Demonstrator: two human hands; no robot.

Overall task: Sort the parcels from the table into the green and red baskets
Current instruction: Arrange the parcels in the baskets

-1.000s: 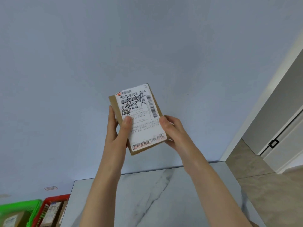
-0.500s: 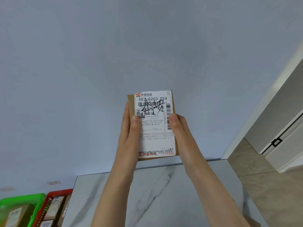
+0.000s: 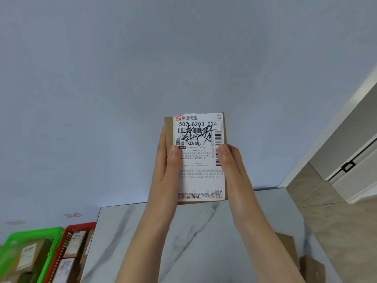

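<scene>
My left hand (image 3: pixel 165 172) and right hand (image 3: pixel 232 168) pinch the parcel (image 3: pixel 201 160) by its long sides, thumbs on the label. It stands upright above the desk's (image 3: pixel 204 231) far edge, long axis vertical, label facing me. Left of the desk sit the red basket (image 3: pixel 81 226) and the green basket (image 3: pixel 36 233).

- pale blue wall (image 3: pixel 142 78) takes up most of the view
- white door frame (image 3: pixel 326 135) on the right, grey door (image 3: pixel 357 129) with a small black latch (image 3: pixel 349 166)
- beige tiled floor (image 3: pixel 336 231) under that
- tiny reddish sticker (image 3: pixel 72 215) low on the wall
</scene>
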